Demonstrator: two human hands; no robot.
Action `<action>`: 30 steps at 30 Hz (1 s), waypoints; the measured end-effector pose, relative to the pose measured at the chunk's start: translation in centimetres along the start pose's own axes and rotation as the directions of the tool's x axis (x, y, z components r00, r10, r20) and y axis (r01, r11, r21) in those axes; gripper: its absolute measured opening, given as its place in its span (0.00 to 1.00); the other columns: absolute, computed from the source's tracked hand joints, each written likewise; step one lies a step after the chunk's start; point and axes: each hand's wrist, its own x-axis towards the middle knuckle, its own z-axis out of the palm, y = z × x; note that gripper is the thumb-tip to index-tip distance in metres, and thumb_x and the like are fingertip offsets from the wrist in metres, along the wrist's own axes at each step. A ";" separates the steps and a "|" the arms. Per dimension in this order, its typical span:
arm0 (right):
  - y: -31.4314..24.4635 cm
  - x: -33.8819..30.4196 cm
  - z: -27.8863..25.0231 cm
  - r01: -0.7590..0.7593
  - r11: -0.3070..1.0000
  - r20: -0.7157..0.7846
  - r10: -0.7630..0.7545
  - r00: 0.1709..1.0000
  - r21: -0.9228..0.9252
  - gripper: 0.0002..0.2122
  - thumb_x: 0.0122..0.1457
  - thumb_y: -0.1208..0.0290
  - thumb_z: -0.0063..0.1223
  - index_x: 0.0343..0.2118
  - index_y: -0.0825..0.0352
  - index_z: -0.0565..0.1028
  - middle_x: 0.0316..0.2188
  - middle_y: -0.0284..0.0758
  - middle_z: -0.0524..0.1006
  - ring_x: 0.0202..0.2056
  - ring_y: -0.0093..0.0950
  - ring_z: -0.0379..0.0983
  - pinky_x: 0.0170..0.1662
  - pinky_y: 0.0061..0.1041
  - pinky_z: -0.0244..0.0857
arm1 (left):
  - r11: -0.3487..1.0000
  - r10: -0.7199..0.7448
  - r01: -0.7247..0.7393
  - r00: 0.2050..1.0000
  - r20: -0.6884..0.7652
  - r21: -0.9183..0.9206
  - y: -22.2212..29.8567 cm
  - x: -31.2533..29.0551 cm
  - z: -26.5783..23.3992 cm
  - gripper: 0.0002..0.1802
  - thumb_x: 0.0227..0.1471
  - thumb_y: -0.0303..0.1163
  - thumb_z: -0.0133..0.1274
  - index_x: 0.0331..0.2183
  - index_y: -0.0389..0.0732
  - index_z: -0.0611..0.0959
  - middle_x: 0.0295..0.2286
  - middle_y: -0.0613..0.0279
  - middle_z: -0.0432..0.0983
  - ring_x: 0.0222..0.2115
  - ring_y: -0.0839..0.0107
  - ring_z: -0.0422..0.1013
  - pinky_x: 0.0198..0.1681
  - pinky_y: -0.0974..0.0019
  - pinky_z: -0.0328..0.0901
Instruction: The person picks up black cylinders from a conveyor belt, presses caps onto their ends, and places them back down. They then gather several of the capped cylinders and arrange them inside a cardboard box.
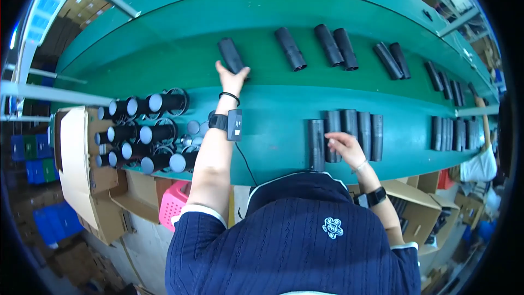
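A black tube (pixel 230 53) lies on the green belt left of the middle. At its near end is my left hand (pixel 233 80), thumb on one side and fingers closed about the other. My right hand (pixel 347 148) hovers over a row of black tubes (pixel 316 145) on the near green surface. Its fingers are loosely bent and apart, and nothing shows in them. Parts of the second and third tubes of that row are hidden beneath it.
More black tubes (pixel 290 49) lie spaced along the belt to the right, with another upright row (pixel 456 134) at far right. At left stand several black cylinders with pale round ends (pixel 158 134), beside a cardboard box (pixel 82 158). A pink basket (pixel 174 206) sits below the table edge.
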 end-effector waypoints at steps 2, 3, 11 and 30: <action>1.3 -1.8 -1.3 -0.058 0.998 -0.047 0.058 0.997 0.007 0.10 0.58 0.74 0.49 0.42 0.66 0.76 0.27 0.27 0.75 0.26 0.15 0.70 0.27 0.14 0.62 | 0.949 0.179 -0.131 0.972 -0.149 0.286 -1.4 1.3 1.0 0.52 0.38 0.35 0.65 0.58 0.35 0.51 0.45 0.38 0.63 0.45 0.50 0.64 0.49 0.55 0.60; 1.7 -2.6 -1.9 -0.077 0.997 -0.086 0.079 0.993 0.029 0.10 0.58 0.74 0.49 0.43 0.66 0.76 0.27 0.27 0.75 0.27 0.15 0.70 0.27 0.14 0.61 | 0.920 0.222 -0.150 0.961 -0.166 0.362 -1.2 1.4 1.9 0.50 0.40 0.38 0.64 0.58 0.35 0.54 0.46 0.33 0.62 0.46 0.44 0.63 0.52 0.53 0.57; 2.4 -3.0 -2.5 -0.035 0.995 -0.069 0.029 0.997 -0.093 0.11 0.58 0.74 0.48 0.44 0.68 0.74 0.27 0.30 0.77 0.28 0.16 0.73 0.28 0.16 0.64 | 0.760 0.478 -0.362 0.874 -0.088 0.540 1.1 -2.5 4.5 0.33 0.47 0.39 0.57 0.52 0.38 0.66 0.44 0.39 0.63 0.42 0.46 0.62 0.48 0.50 0.57; -3.9 -1.9 3.3 0.436 0.898 0.078 -0.432 0.899 -0.057 0.30 0.45 0.59 0.65 0.52 0.61 0.70 0.41 0.33 0.67 0.33 0.22 0.67 0.33 0.20 0.64 | 0.990 0.143 -0.108 0.648 0.748 -0.096 12.1 -23.2 0.4 0.36 0.33 0.26 0.64 0.49 0.38 0.71 0.44 0.56 0.70 0.48 0.67 0.66 0.53 0.64 0.60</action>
